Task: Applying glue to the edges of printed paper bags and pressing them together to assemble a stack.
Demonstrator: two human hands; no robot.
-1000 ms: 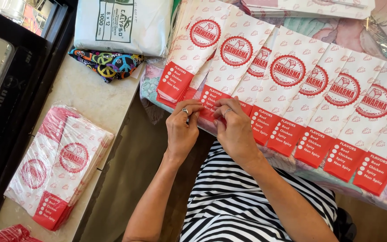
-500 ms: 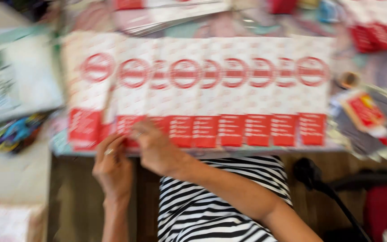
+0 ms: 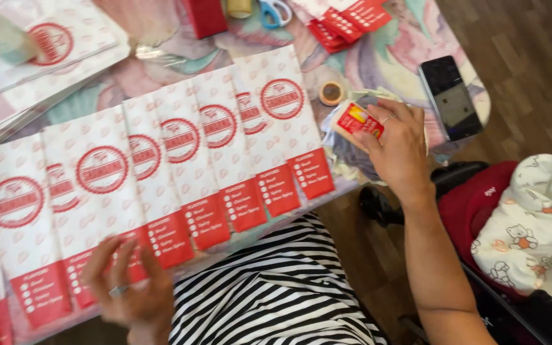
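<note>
A row of overlapping white paper bags with red round emblems and red bottom bands lies across the table in front of me. My left hand rests flat on the red bottom bands at the lower left, fingers spread, a ring on one finger. My right hand is out to the right, past the end of the row. Its fingers pinch a small clear packet with a red and yellow label, which sits atop a pile of similar packets.
A black phone lies at the table's right edge, with a small tape roll near the packets. Scissors and more red-and-white bags lie at the back, another bag stack at back left. A red seat with a bear-print blanket stands at right.
My right hand left the bags' lower edge and went right to the pile, closing on a small packet. My left hand stays on the red bands. My view swung right.
</note>
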